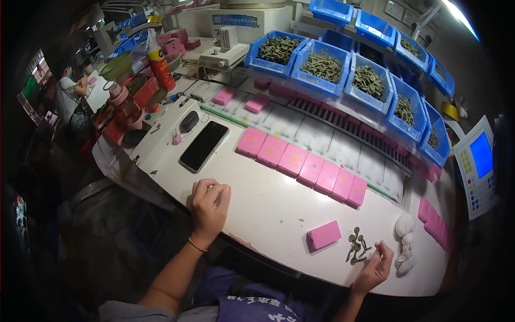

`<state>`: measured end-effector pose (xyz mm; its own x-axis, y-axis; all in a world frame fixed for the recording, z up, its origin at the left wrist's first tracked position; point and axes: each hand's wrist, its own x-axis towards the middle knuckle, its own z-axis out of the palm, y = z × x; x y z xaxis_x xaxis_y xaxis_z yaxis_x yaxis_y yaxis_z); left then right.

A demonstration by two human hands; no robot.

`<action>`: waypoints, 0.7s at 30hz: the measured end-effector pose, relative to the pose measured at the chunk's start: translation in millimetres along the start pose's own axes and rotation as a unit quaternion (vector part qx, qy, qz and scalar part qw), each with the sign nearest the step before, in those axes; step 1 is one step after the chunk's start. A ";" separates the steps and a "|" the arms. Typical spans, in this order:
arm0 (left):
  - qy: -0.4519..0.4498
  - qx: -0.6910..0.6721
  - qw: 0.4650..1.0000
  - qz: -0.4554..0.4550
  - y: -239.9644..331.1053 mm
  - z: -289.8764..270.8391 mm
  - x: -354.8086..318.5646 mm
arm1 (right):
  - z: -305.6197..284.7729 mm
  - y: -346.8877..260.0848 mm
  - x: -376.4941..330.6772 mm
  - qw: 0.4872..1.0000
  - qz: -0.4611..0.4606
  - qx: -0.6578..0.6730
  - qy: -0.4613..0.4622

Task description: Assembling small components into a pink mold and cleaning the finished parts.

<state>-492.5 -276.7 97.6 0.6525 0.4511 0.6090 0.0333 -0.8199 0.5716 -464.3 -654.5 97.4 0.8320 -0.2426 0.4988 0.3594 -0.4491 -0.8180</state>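
Observation:
My left hand [209, 208], a cord bracelet at its wrist, is over the front edge of the white table, below the black phone [204, 146]. Its fingers are curled in, hiding whatever may be inside. At the right, my right hand [373, 269] is closed in a pinch beside a small pile of dark green stalked pieces [355, 248]; what is between its fingertips is too small to make out. A single pink block [324, 235] lies left of that pile. Farther back, several pink blocks [293, 159] stand side by side in a slanting row.
Blue bins [324, 67] full of similar green pieces rise behind a striped metal channel [348, 129]. A knotted white cloth bundle [406, 244] and more pink blocks [433, 224] are at right, near a control panel [477, 166]. A red spray can [161, 67] stands back left.

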 end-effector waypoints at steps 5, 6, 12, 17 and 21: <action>-0.004 -0.009 1.000 -0.001 -1.5 0.7 -2.4 | -3.9 4.5 -3.9 0.999 0.036 0.025 -0.001; -0.001 -0.009 1.000 0.000 -1.5 -0.1 -1.0 | -3.0 3.7 -3.7 0.999 0.034 0.026 0.000; -0.008 -0.012 1.000 0.009 0.2 -2.4 -0.4 | -3.0 -4.5 -2.7 0.994 0.110 0.010 0.026; -0.015 -0.018 1.000 0.016 -1.9 -3.8 -1.4 | 0.0 -6.4 -3.2 0.990 0.140 0.018 0.026; -0.019 -0.033 0.999 0.015 -1.4 -2.8 -2.7 | -2.7 0.4 -3.9 0.993 0.117 0.016 0.018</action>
<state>-496.4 -275.8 96.7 0.6807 0.4127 0.6053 -0.0348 -0.8071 0.5894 -468.5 -656.1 95.9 0.8787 -0.3684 0.3034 0.1719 -0.3488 -0.9213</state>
